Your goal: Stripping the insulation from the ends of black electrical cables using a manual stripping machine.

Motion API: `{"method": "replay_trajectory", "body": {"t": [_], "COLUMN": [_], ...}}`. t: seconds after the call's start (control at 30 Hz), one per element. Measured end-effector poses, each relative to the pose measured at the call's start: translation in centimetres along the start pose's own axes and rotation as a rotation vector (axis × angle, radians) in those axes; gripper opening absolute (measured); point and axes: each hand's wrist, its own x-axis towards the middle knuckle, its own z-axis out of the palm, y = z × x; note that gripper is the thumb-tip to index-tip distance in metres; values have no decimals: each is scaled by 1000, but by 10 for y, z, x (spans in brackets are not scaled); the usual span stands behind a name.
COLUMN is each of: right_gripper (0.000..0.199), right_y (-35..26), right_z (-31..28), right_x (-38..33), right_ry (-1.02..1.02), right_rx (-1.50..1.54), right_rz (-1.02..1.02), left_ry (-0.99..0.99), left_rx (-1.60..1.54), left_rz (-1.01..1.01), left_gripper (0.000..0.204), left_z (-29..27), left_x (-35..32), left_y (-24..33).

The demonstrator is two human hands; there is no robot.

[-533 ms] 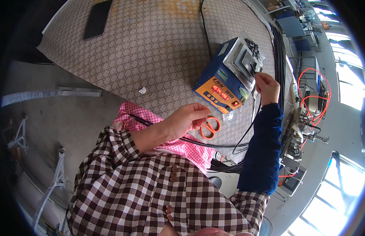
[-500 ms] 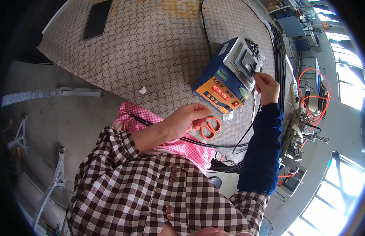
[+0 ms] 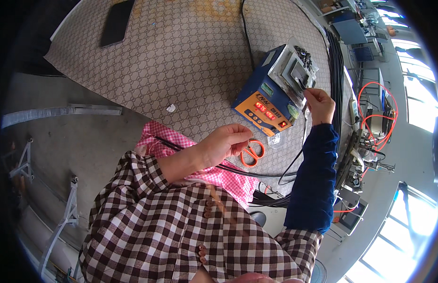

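Landmark: the blue-and-orange bench unit (image 3: 271, 101) on the patterned table mat (image 3: 181, 61).

Far left of the unit, at the mat's upper corner, a dark phone (image 3: 116, 22) lies flat, prob. parked out of the work zone. Nearer, left of the unit, a small white scrap (image 3: 171, 108) sits on the mat.

Below-left of the unit, our left hand (image 3: 226, 144) is pinched shut on a thin black cable (image 3: 256, 173); fingers curl around it just above the pink checked cloth (image 3: 181, 144) on the lap. We judge this hand is keeping the slack steady so the far end doesn't drag. Right beside that hand, below the unit's orange front, orange-handled scissors (image 3: 251, 153) rest on the mat, within easy reach, handles toward us.

The cable runs under the left hand, loops down off the table edge, then climbs up the right side of the unit.

At the unit's right top, our right hand (image 3: 319, 104), in a dark blue sleeve (image 3: 313, 188), pinches the cable's end w/ thumb and forefinger, closed on it, tip held at the grey fixture (image 3: 296, 70) on the unit's top. Whether the tip is actually seated in the slot, can't tell.

Right of the unit, a bundle of black cables (image 3: 336, 70) lies along the mat's edge; beyond, red wires (image 3: 384, 104) loop over other bench gear.
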Motion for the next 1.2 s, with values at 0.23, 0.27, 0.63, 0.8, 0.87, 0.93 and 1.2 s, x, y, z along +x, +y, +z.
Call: {"method": "replay_trajectory", "body": {"t": [0.23, 0.27, 0.63, 0.8, 0.87, 0.93, 1.2], "right_gripper": [10, 11, 10, 9, 9, 9, 10], "right_y": [-6, -8, -22, -32, -34, -34, -43], "right_z": [-1, -2, -6, 1, 2, 4, 12], "right_x": [-4, -5, -32, -45, -49, -53, -76], "right_ry": [-19, -33, -58, -149, -185, -222, -299], "right_rx": [40, 88, 373, 557, 622, 653, 773], "right_rz": [28, 45, 100, 121, 134, 150, 209], "left_ry": [2, 6, -60, -77, -87, -106, -80], "left_rx": [-9, -6, 30, -35, -7, 3, 20], "left_rz": [-2, -1, 22, 16, 23, 21, 0], "left_gripper": [11, 11, 12, 11, 11, 11, 10], "left_z": [0, 0, 7, 4, 4, 5, 14], "left_x": [1, 0, -1, 2, 1, -1, -9], "left_y": [-2, -1, -1, -3, -1, 0, 2]}}
